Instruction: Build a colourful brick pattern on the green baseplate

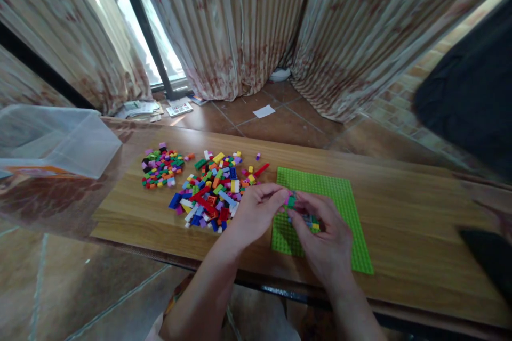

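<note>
My left hand (258, 209) and my right hand (324, 234) meet over the left part of a green baseplate (340, 197) on a wooden table (400, 213). Both hands pinch a small cluster of joined bricks (291, 201), pink and green on top. A few bricks (314, 224) sit on the plate under my right fingers, partly hidden. A large pile of loose coloured bricks (212, 186) lies just left of my left hand.
A smaller brick pile (160, 166) lies farther left. A clear plastic tub (56, 141) stands at the table's left end. Dark cloth (472, 96) hangs at the right. Striped curtains (248, 21) and a tiled floor are behind the table.
</note>
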`<state>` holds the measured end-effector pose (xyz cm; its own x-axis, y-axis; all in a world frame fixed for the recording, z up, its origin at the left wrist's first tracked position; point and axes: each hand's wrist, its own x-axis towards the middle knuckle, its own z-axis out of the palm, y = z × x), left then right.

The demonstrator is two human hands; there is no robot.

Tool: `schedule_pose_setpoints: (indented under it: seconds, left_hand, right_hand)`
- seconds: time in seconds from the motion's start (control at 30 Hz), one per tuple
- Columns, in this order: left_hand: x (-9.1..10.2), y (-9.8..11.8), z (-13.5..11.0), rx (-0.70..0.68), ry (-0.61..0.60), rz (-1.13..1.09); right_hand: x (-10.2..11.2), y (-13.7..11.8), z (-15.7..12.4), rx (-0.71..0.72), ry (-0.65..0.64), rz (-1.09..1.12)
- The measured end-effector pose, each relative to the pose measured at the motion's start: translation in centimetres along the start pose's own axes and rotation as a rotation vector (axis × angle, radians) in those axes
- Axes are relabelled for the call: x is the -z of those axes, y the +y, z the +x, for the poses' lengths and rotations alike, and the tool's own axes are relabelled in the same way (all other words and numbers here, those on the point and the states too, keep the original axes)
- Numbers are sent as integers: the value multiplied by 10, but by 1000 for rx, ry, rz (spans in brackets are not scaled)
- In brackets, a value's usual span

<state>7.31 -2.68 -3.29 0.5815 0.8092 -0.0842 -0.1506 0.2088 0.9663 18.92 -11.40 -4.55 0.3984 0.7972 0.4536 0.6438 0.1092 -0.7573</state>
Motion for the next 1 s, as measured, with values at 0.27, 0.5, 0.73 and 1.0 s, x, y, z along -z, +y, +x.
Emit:
schedule_pose_setpoints:
  seconds: [0.27,0.5,0.73,1.0]
  left_hand:
    - [-11,0,3,100,-54,-86]
    - [-19,-8,4,124,-31,-224]
    - [-18,-8,4,201,11,-358]
    - [-11,-7,12,133,210,-122]
  right_hand:
    - [12,6,2,-49,-62,81]
    - [15,3,0,-33,-9,104]
    - [24,14,4,-250,217,309]
    - [46,52,9,-270,7,-17]
